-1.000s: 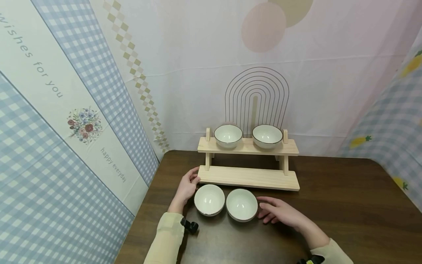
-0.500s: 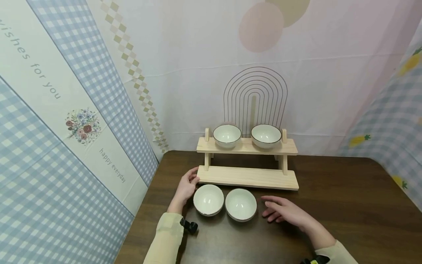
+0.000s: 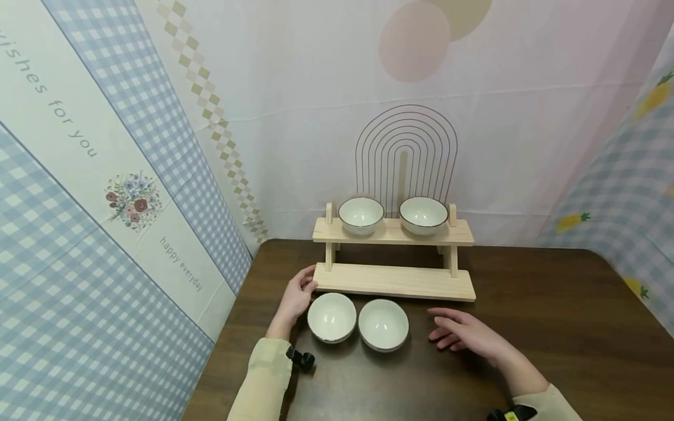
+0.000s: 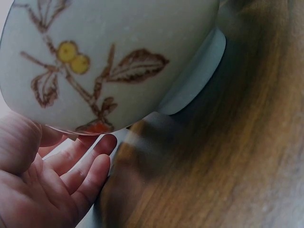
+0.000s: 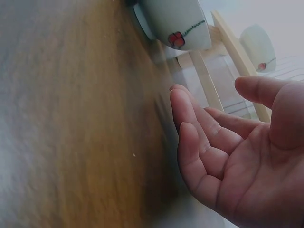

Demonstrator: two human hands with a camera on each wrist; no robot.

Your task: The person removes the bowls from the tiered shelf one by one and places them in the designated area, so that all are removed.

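Observation:
My left hand (image 3: 296,298) holds the left end of the lower board of a two-tier wooden stand (image 3: 395,282). In the left wrist view its fingers (image 4: 90,178) curl behind a white bowl painted with brown leaves and yellow berries (image 4: 118,71), which hides the grip. That left bowl (image 3: 332,317) stands upright on the table before the stand, close beside a second white bowl (image 3: 383,325). My right hand (image 3: 466,333) hovers low to the right of this second bowl, apart from it, fingers loosely bent and nothing in them.
Two more dark-rimmed white bowls, a left one (image 3: 361,216) and a right one (image 3: 423,216), sit on the stand's upper board. The stand is on a dark brown wooden table (image 3: 553,304) against a printed cloth backdrop (image 3: 295,164). Checked cloth (image 3: 131,245) hangs at the left.
My right hand has moved right, away from the second front bowl, which stays put. The left hand keeps its place at the stand's end. The head view shifts slightly.

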